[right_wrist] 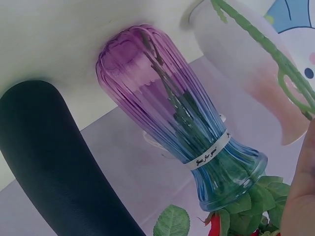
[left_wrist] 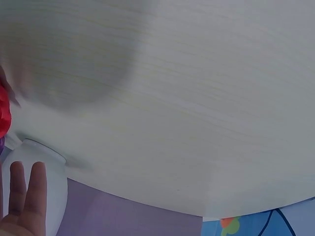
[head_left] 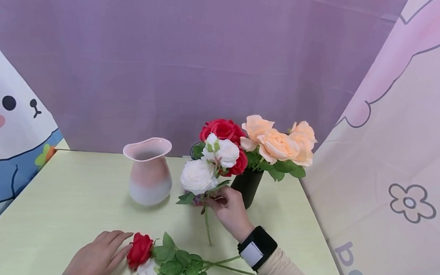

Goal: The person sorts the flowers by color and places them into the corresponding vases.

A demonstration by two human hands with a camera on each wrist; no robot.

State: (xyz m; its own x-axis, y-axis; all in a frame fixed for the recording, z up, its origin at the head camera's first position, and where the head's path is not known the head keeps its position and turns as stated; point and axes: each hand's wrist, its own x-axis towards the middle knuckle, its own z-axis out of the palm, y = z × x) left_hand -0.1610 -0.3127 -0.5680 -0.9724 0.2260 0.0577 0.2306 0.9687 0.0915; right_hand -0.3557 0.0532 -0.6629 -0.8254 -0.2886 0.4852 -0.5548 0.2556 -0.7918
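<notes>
My right hand (head_left: 230, 212) pinches the stem of a spray of white roses (head_left: 198, 176), held upright above the table. Its bare green stem (right_wrist: 268, 44) slants across the upper right of the right wrist view. Behind the spray, red roses (head_left: 223, 130) stand in a ribbed purple-to-blue glass vase (right_wrist: 162, 98), mostly hidden in the head view. At the front left, my left hand (head_left: 98, 257) lies low with relaxed fingers, fingertips right at a red rose (head_left: 139, 250). That rose lies on the table beside a white rose (head_left: 146, 272) and leafy stems (head_left: 178, 262).
A pink-and-white vase (head_left: 149, 184) with a wavy rim stands at the back left of the table (head_left: 80, 191). To the right, a black vase (head_left: 248, 187) holds peach roses (head_left: 282, 145). A purple cloth (head_left: 188, 65) hangs behind the table.
</notes>
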